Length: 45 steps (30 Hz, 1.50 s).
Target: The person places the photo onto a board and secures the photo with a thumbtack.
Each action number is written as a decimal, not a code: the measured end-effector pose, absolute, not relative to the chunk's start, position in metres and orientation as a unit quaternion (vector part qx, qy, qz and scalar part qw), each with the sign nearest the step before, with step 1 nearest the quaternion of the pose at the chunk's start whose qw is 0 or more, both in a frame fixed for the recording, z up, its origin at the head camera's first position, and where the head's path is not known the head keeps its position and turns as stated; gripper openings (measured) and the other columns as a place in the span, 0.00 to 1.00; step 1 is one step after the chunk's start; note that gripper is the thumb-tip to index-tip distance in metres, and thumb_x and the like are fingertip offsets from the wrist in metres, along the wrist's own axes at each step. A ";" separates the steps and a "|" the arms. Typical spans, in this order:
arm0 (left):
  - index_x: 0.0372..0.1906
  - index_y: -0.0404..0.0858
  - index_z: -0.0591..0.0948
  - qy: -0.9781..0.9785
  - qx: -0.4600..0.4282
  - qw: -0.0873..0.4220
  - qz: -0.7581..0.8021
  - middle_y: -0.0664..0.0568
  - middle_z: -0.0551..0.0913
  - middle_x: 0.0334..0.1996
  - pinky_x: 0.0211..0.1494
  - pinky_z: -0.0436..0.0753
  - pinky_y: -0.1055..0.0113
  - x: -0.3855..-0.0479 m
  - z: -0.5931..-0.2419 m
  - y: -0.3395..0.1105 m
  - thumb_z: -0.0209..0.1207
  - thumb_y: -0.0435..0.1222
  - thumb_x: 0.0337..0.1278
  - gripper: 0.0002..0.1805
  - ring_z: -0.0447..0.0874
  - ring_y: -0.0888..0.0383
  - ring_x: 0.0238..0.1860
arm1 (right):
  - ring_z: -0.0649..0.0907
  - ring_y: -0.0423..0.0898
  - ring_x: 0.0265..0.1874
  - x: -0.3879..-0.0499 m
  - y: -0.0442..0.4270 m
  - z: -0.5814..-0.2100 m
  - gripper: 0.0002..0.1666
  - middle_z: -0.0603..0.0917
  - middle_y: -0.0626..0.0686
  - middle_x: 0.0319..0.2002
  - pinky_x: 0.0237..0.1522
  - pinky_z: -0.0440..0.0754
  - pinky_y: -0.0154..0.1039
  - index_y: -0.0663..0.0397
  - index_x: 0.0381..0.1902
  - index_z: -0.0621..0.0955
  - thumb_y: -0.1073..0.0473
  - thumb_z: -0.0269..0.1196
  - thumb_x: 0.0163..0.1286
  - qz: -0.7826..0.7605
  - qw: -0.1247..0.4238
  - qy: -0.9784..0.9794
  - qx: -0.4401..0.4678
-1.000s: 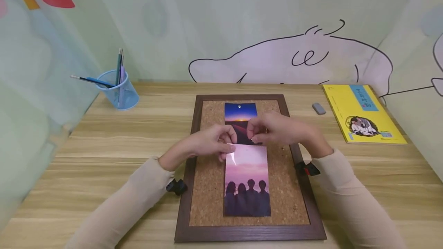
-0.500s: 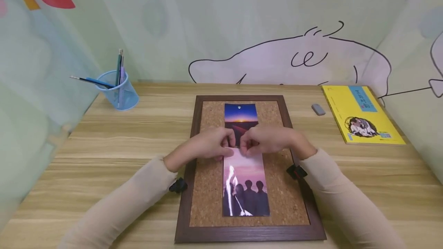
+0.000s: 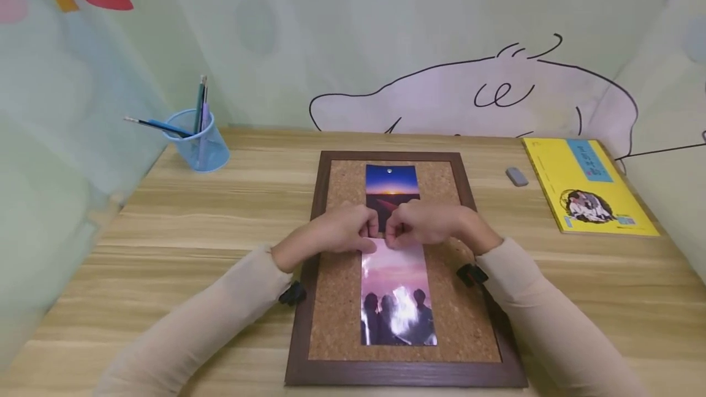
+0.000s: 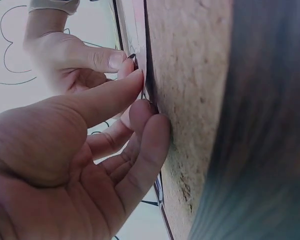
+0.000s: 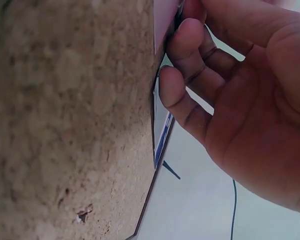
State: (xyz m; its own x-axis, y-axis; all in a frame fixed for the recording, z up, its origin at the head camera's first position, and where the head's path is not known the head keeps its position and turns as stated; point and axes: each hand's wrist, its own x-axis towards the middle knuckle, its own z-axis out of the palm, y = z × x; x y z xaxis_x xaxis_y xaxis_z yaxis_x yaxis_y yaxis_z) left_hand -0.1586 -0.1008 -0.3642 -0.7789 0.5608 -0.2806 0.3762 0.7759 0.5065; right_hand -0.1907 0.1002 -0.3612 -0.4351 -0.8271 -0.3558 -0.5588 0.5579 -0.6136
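A pink photo (image 3: 394,274) with dark silhouettes of people lies on a framed corkboard (image 3: 405,374). My left hand (image 3: 347,227) pinches its top edge near the left corner, thumb in front and fingers behind. Close beside it, my right hand (image 3: 425,223) has its fingertips at the middle of that edge. Between right thumb and forefinger shows a small dark thumbtack (image 4: 132,56), mostly hidden. Above, a sunset photo (image 3: 393,182) is fixed by a pale round tack (image 3: 389,171); both hands partly cover its lower part.
A blue mesh cup (image 3: 204,155) of pencils stands at the back left of the wooden table (image 3: 182,213). A grey eraser (image 3: 516,176) and a yellow book (image 3: 590,189) lie right of the board. A printed curtain hangs behind.
My right hand has come down and left from over the sunset photo to the pink photo's top edge. The left hand keeps its grip there. The view has shifted slightly.
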 end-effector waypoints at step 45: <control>0.35 0.42 0.77 0.901 0.284 0.246 0.217 0.57 0.80 0.27 0.36 0.73 0.68 -0.161 -0.363 -0.117 0.74 0.38 0.50 0.15 0.76 0.61 0.31 | 0.73 0.38 0.29 -0.196 0.105 -0.367 0.06 0.76 0.43 0.29 0.35 0.72 0.35 0.53 0.37 0.82 0.61 0.59 0.75 -0.231 0.367 0.791 -0.432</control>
State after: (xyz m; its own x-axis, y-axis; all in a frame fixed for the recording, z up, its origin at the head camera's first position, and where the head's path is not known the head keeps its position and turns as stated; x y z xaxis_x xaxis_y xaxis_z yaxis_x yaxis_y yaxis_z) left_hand -0.1613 -0.1172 -0.3626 -0.7176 0.6191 -0.3191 0.4063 0.7442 0.5302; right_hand -0.1959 0.1051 -0.3668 -0.3571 -0.8534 -0.3798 -0.5145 0.5191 -0.6826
